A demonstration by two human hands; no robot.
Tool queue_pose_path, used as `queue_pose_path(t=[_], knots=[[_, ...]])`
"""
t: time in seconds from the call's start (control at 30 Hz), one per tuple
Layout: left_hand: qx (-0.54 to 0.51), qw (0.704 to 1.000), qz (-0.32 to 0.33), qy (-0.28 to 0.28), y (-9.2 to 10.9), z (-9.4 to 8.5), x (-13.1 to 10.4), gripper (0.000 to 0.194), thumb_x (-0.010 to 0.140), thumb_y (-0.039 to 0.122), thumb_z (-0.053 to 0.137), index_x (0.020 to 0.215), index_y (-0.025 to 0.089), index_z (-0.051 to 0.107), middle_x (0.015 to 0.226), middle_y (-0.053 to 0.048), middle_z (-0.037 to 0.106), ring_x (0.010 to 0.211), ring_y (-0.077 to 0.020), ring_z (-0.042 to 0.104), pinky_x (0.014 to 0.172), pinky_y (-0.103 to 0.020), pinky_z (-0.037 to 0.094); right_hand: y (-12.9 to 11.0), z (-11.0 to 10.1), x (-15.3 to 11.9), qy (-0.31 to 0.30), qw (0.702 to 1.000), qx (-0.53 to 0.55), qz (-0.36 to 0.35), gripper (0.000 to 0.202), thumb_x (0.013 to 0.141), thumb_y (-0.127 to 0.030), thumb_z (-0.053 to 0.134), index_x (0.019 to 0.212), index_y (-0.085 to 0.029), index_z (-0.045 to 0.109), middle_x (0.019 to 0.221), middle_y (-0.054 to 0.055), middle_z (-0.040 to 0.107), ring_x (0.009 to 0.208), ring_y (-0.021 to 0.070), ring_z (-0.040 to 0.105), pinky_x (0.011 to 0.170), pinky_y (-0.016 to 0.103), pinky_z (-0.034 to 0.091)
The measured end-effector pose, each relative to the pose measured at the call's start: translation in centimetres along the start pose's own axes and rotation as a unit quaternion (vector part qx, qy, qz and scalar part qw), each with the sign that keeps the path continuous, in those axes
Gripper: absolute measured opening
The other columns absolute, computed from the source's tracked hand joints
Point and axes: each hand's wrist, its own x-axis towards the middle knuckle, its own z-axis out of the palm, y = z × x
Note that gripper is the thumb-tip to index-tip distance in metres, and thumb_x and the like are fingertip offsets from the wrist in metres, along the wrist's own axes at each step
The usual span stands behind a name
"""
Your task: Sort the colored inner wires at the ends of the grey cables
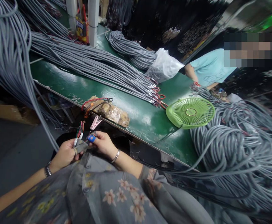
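My left hand (65,153) is closed around a grey cable (53,140), close to its end. Above the fist, thin coloured wires (81,128), red, green and black among them, fan out from a white wrap. My right hand (104,145) meets the left one, thumb and fingers pinched together. A blue band (91,138) sits on its thumb; what the fingertips grip is too small to make out. Grey wrapping (81,148) covers part of the left fingers. Just beyond the hands, a pink clip (95,123) hangs by the table edge.
On the green table (136,118) lie a taped block (113,113), a long bundle of grey cables (98,67) and a green fan (190,112). Coiled cables (238,146) pile up at right. A plastic bag (165,65) stands near a co-worker in a light-blue shirt (211,67).
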Motion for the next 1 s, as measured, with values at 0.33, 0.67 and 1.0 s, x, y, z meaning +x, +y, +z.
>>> queue_pose_path(t=[0.33, 0.67, 1.0], knots=[[-0.034, 0.998, 0.008, 0.050, -0.1, -0.2, 0.0, 0.037, 0.053, 0.051, 0.079, 0.053, 0.020, 0.058, 0.044, 0.005, 0.054, 0.034, -0.0070, 0.038, 0.036, -0.020, 0.026, -0.8, -1.4, -0.4, 0.029, 0.991, 0.110, 0.072, 0.045, 0.056, -0.045, 0.088, 0.082, -0.020, 0.061, 0.064, -0.006, 0.061, 0.047, 0.0060, 0.045, 0.043, 0.021, 0.046], [0.020, 0.999, 0.015, -0.027, -0.1, -0.4, -0.3, 0.045, 0.061, 0.060, 0.075, 0.049, 0.022, 0.055, 0.035, 0.006, 0.045, 0.034, -0.0090, 0.037, 0.038, -0.021, 0.030, -0.9, 0.1, 0.7, -0.026, 0.999, 0.027, 0.039, 0.053, 0.050, -0.051, 0.092, 0.070, -0.020, 0.055, 0.054, -0.010, 0.053, 0.044, 0.0051, 0.043, 0.045, 0.021, 0.038], [-0.044, 0.996, -0.017, -0.081, 0.4, 0.3, 0.2, 0.039, 0.049, 0.043, 0.091, 0.054, 0.020, 0.060, 0.040, 0.007, 0.051, 0.039, -0.0086, 0.039, 0.040, -0.021, 0.032, -1.8, -0.2, -0.1, -0.018, 0.999, -0.026, -0.002, 0.049, 0.052, -0.052, 0.091, 0.065, -0.018, 0.058, 0.058, -0.006, 0.058, 0.053, 0.0073, 0.047, 0.053, 0.022, 0.039]])
